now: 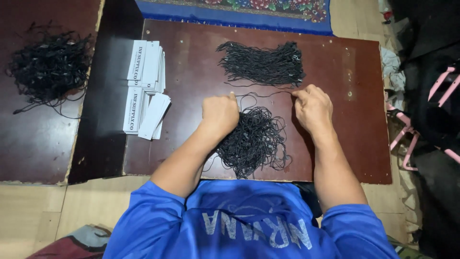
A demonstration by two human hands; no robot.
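My left hand and my right hand each pinch an end of one thin black string, stretched between them over a dark wooden board. Under and between my hands lies a loose tangled pile of black strings. Beyond my hands, a neater bundle of black strings rests on the board, its ends aligned toward the right.
Stacks of white paper tags lie on the dark strip left of the board. A big tangle of black strings sits on a second board at far left. A blue patterned mat lies beyond; pink-framed objects stand at right.
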